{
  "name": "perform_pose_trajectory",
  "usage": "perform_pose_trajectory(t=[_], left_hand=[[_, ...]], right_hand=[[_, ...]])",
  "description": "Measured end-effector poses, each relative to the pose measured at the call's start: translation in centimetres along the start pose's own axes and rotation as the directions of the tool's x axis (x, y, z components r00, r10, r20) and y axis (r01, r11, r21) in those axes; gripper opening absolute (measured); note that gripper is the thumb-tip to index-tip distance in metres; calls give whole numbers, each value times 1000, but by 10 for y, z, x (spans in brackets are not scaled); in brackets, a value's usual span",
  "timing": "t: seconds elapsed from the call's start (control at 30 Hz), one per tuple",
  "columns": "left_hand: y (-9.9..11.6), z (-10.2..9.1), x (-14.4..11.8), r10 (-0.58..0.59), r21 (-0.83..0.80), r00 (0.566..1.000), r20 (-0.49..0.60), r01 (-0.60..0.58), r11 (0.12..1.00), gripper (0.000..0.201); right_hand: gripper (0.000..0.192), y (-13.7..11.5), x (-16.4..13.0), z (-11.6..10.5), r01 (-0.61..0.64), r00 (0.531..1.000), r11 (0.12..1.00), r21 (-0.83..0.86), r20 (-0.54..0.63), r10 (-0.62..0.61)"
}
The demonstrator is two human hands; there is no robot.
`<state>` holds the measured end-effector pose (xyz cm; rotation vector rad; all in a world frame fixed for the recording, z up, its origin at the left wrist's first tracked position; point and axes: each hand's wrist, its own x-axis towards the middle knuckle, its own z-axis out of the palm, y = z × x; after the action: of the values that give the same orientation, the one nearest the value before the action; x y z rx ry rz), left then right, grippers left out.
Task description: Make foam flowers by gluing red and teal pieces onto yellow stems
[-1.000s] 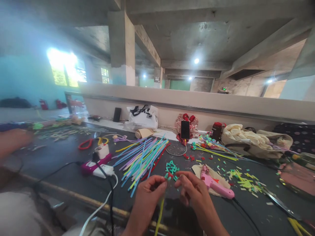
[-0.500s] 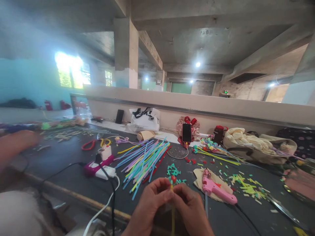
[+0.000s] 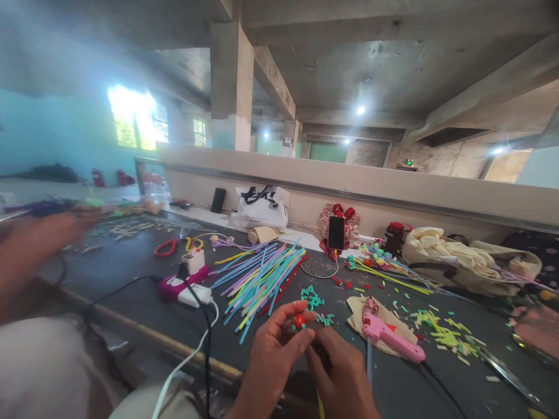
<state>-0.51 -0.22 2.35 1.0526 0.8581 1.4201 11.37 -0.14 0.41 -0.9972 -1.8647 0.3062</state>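
My left hand (image 3: 277,349) is closed round the top of a small pipe-cleaner flower (image 3: 299,322), whose red and teal head shows between my thumb and fingers. My right hand (image 3: 338,366) is beside it, its fingers pinched together on the flower's yellow stem (image 3: 321,404), which runs down below it. The hands hide most of the stem. Just beyond them lie short teal pipe-cleaner pieces (image 3: 312,297). To the right, a pink hot glue gun (image 3: 393,337) rests on a beige cloth (image 3: 354,311).
Long coloured pipe cleaners (image 3: 262,279) lie in a pile ahead. A purple-and-white power strip (image 3: 187,288) with cables sits left. Yellow-green cut pieces (image 3: 441,331) and scissors (image 3: 510,375) are at right. A phone (image 3: 336,233) stands behind. Another person's arm (image 3: 48,250) reaches in from the left.
The flower head has tilted and moved slightly left and lower, into my left hand's fingers. My right hand has shifted down along the stem. The view has turned slightly left.
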Motion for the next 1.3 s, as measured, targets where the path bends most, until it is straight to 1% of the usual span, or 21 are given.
perform_pose_trajectory(t=[0.13,0.27,0.33,0.4,0.47,0.53,0.6,0.63,0.7,0.77,0.87,0.97,1.03,1.1,1.2,1.23,1.3], left_hand=[[2,1,-2,19,50,1000,-1,-19,999,26],[-2,3,-1,33,70,999,-2,-33,997,21],[-3,3,-1,24,62,1000,5,-24,998,24],[-2,1,-1,7,-2,998,62,-7,1000,35],[1,-3,0,-5,-109,986,164,23,994,45],[4,-8,1,-11,-196,965,262,65,978,45],[6,-13,2,-22,-221,949,314,96,971,39],[7,-14,2,-29,-218,946,323,104,970,37],[7,-15,2,-38,-195,947,319,105,975,32],[8,-13,1,-47,-169,957,287,99,981,29],[9,-9,-1,-75,-137,973,218,106,985,27],[11,-7,-2,-79,-131,973,215,109,985,27],[12,-7,-2,-75,-117,974,212,101,988,26],[14,-7,-2,-71,-99,979,192,91,991,26],[13,-7,-2,-70,-74,983,167,83,994,23],[12,-7,-1,-77,-83,982,173,92,992,24],[9,-7,1,-74,-144,973,219,107,984,37]], right_hand=[[16,-1,0,0,-1,1000,1000,-24,-1,1],[16,0,0,-1,-22,1000,1000,-17,-2,22],[17,1,1,-2,-40,999,999,0,-2,40],[19,2,1,-3,-89,996,995,54,18,88],[22,2,2,-5,-183,982,974,133,63,176],[24,2,3,-7,-279,959,939,203,116,260],[26,0,4,-9,-331,941,905,268,160,297],[27,-1,5,-9,-342,937,889,304,180,299],[27,-3,5,-10,-343,935,868,359,214,281],[25,-4,4,-10,-325,940,871,369,225,255],[24,-1,3,-7,-287,953,890,355,202,227],[25,5,0,-5,-261,961,899,351,179,209],[25,7,-1,-6,-258,959,912,318,201,201],[25,7,-1,-7,-254,956,925,282,219,196],[26,3,0,-9,-248,961,927,280,189,200],[26,2,0,-10,-252,961,924,288,185,204],[26,1,0,-10,-273,954,918,288,203,220]])
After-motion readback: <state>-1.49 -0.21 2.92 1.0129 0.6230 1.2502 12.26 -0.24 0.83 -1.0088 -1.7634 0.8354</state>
